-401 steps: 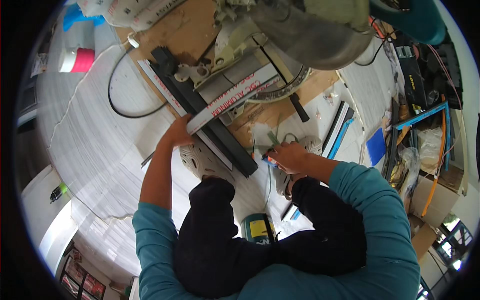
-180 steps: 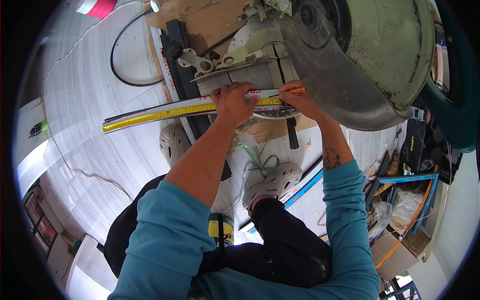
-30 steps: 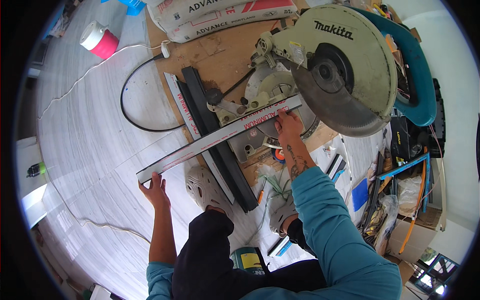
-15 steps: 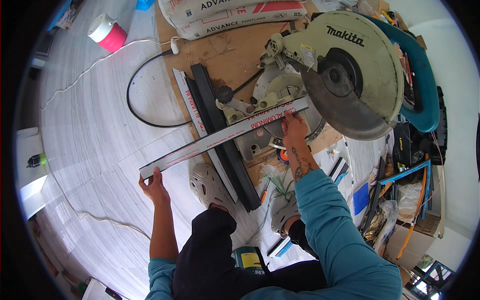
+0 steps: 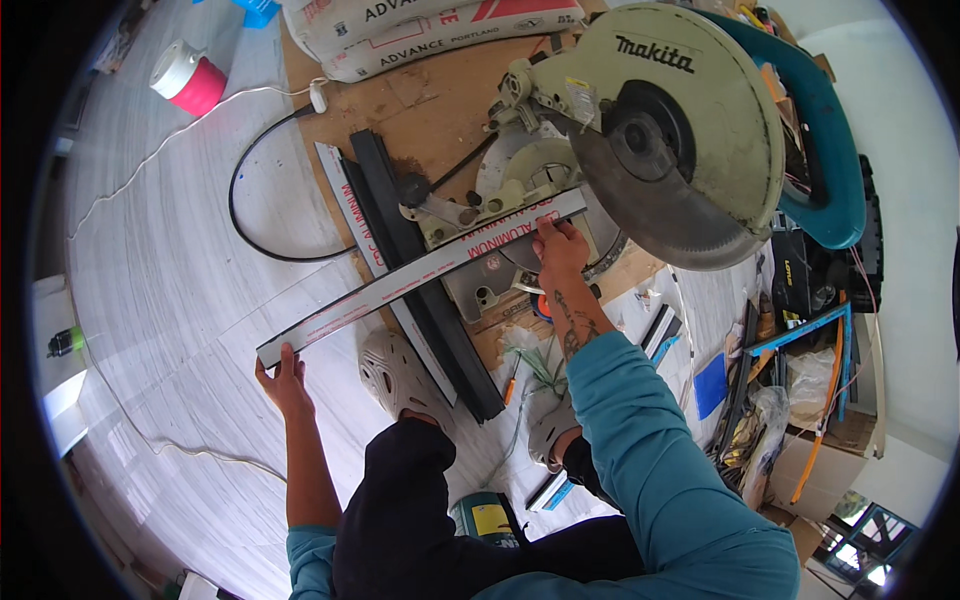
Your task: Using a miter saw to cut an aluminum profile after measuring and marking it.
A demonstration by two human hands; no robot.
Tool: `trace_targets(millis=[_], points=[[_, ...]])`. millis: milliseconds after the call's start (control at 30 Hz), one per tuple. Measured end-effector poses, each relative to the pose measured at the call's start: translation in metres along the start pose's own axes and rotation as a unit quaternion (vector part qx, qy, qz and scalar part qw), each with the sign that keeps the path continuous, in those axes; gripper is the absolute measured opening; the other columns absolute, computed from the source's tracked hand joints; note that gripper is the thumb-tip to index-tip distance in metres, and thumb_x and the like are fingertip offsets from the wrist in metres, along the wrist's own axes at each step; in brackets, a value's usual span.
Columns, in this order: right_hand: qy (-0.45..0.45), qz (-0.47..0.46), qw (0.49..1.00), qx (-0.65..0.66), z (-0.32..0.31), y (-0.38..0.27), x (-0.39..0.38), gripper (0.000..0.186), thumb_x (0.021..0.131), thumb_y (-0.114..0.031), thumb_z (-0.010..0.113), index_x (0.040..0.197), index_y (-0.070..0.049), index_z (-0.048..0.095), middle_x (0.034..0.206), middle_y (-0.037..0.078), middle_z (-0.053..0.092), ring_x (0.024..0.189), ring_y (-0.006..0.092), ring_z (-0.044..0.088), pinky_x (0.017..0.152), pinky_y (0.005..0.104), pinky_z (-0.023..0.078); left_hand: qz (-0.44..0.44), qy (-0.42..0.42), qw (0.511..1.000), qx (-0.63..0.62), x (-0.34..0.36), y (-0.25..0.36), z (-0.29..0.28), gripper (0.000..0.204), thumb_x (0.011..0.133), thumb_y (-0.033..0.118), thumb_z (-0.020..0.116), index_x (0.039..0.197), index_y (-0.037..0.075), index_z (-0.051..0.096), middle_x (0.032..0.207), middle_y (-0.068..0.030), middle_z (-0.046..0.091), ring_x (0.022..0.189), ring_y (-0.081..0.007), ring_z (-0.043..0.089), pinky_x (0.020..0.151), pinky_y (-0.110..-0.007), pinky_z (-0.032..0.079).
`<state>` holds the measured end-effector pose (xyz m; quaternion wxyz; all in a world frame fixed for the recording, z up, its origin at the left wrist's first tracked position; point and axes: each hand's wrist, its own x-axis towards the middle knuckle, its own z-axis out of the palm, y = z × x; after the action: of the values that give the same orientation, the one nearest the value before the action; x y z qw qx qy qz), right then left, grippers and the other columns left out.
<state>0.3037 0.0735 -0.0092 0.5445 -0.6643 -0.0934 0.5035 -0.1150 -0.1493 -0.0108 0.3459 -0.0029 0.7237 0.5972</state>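
Note:
A long aluminum bar point(image 5: 400, 285) with white and red printed film lies slantwise across the base of a miter saw point(image 5: 690, 130). My left hand point(image 5: 286, 383) grips the bar's near left end, thumb on top and fingers underneath. Close to the other end, my right hand point(image 5: 560, 250) pinches the bar's near edge beside the saw blade point(image 5: 670, 215). The blade is raised, and the bar's right tip is just left of it. Under the bar, crossing it, lie a dark metal profile point(image 5: 450, 340) and a second film-covered strip point(image 5: 345, 200).
Cement bags point(image 5: 430, 45) are stacked behind the saw on a brown board point(image 5: 380, 105). A black cord point(image 5: 232, 190) loops on the floor at left, near a red and white jug point(image 5: 190, 78). An orange screwdriver point(image 5: 511, 388) lies between my feet. Scrap and tools crowd the right side.
The whole scene has shifted slightly left in the picture as my head turned. Both hands keep their hold, and the bar stays in about the same place on the saw.

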Motion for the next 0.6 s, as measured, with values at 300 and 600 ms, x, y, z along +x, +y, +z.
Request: trace_targets(millis=[300, 600], points=[[0.024, 0.019, 0.999, -0.045, -0.004, -0.004, 0.008, 0.039, 0.080, -0.003, 0.074, 0.111, 0.005, 0.051, 0.092, 0.009, 0.062, 0.070, 0.0126, 0.058, 0.055, 0.0282, 0.044, 0.112, 0.025, 0.832, 0.544, -0.003, 0.051, 0.020, 0.084, 0.064, 0.059, 0.083, 0.110, -0.008, 0.063, 0.107, -0.0199, 0.068, 0.101, -0.0330, 0.064, 0.088, -0.042, 0.051], [0.017, 0.008, 0.999, -0.030, -0.007, 0.000, 0.010, 0.042, 0.080, -0.005, 0.076, 0.113, 0.008, 0.053, 0.096, 0.010, 0.062, 0.071, 0.0134, 0.059, 0.054, 0.0283, 0.045, 0.099, 0.051, 0.768, 0.631, -0.012, 0.064, 0.029, 0.090, 0.058, 0.068, 0.080, 0.107, -0.007, 0.067, 0.103, -0.0234, 0.069, 0.100, -0.0382, 0.066, 0.087, -0.046, 0.051]])
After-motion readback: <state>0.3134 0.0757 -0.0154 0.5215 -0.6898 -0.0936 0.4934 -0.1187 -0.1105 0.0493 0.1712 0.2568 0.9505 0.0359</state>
